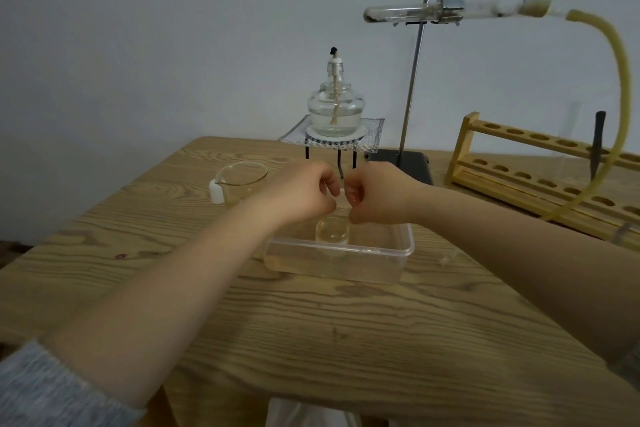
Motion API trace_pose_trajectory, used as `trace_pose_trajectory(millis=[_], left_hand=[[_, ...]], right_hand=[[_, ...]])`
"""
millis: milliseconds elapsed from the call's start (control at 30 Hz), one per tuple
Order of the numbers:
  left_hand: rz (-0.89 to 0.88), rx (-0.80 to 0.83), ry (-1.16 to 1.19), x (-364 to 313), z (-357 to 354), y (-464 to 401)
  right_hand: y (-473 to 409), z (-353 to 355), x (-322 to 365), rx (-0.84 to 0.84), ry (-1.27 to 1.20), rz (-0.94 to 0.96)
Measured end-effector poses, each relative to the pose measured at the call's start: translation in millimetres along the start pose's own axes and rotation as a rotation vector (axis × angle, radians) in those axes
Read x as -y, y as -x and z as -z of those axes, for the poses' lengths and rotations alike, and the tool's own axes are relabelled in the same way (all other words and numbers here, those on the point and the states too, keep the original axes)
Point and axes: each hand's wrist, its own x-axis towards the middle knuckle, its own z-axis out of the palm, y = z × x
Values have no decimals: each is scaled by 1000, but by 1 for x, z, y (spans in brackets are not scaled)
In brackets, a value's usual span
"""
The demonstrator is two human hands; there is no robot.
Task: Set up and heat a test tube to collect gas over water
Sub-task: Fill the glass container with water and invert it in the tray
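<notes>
Over the clear plastic trough [341,255] near the middle of the wooden table [346,329], I am watching the left hand [304,192] and the right hand [377,194] meeting knuckle to knuckle, fingers of both curling inward around a small transparent piece between them; the piece is too faint for me to name it, and I cannot tell for certain which hand is bearing it. Directly below the hands, a small glass jar [333,232] is standing in the trough, which is holding shallow water. Behind the hands, an alcohol lamp [335,111], uncapped, is sitting on wire gauze [372,135] over a tripod. To the right, a stand rod [417,55] is carrying a clamp [450,7] that is gripping the test tube [408,13] nearly horizontally, well above and apart from both hands. A yellow rubber hose [620,87] is arching from the stoppered mouth of the tube down past a wooden rack [540,177]. At the left, a beaker [242,184] is standing beside a white cap [215,191].
</notes>
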Motion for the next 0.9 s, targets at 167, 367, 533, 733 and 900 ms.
trace_pose_trajectory(millis=[167,367,533,733,900], left_hand=[[-4,21,-22,-7,-1,6],[-9,30,-44,-13,-4,10],[-6,-59,-12,-18,-7,12],[-14,-98,29,-24,-9,14],[0,-73,-21,-27,-11,14]], right_hand=[[6,-1,-1,43,-5,-18],[13,-4,-5,18,-16,-33],[18,-5,-9,-91,-119,-80],[26,-3,-10,-116,-119,-30],[28,-6,-16,-151,-218,-64]])
